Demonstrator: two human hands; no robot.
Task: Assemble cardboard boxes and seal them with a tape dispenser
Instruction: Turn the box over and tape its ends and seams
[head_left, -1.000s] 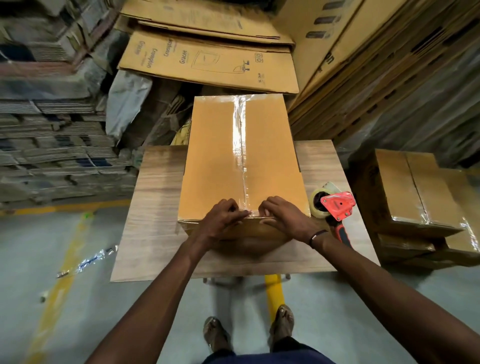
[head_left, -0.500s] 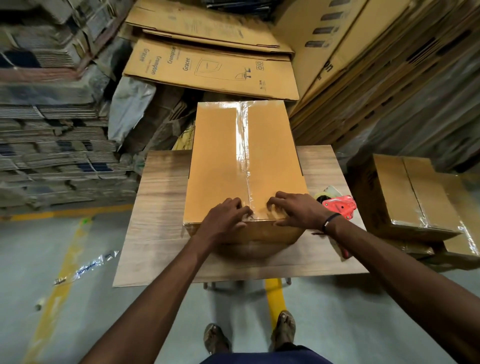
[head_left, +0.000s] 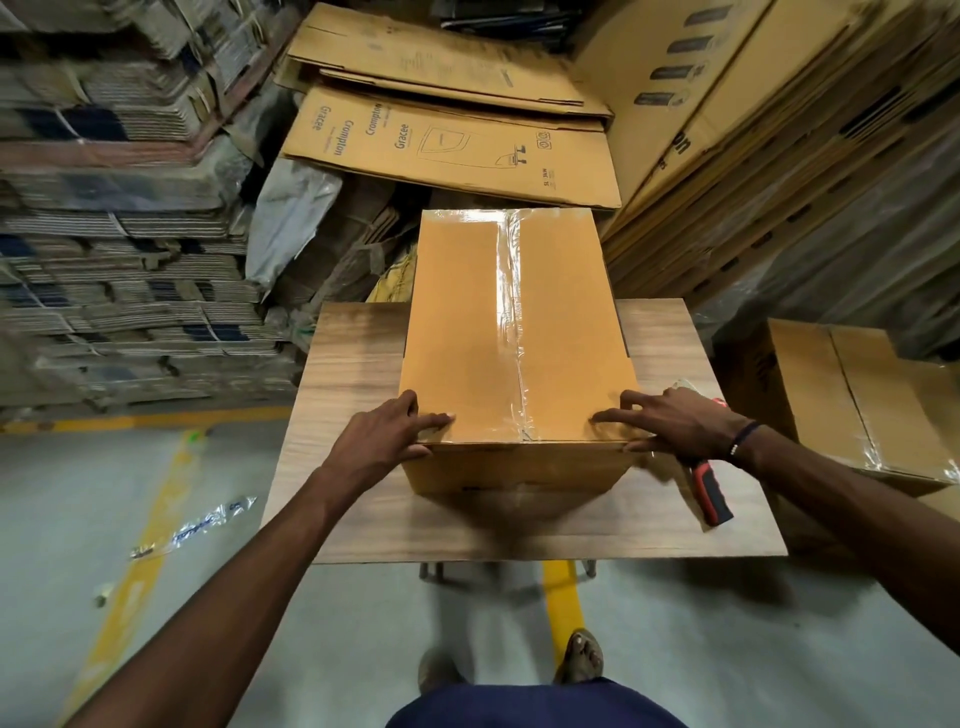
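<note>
The left hand is laid flat, fingers straight, on the near left corner of the box, which sits on the table. The box is judged light, stiff and best gripped by its edges. The right hand is spread, pressing the near right corner. The tape dispenser is partly hidden beneath that wrist.

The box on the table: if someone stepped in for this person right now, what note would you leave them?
Left hand and right hand lie flat on the near corners of the box, fingers straight. It stands on the table, clear tape down its centre seam. The tape dispenser lies on the table, right of the box. Done: top sealed. Left, probably: move it beside the taped boxes at right, start another.
</note>
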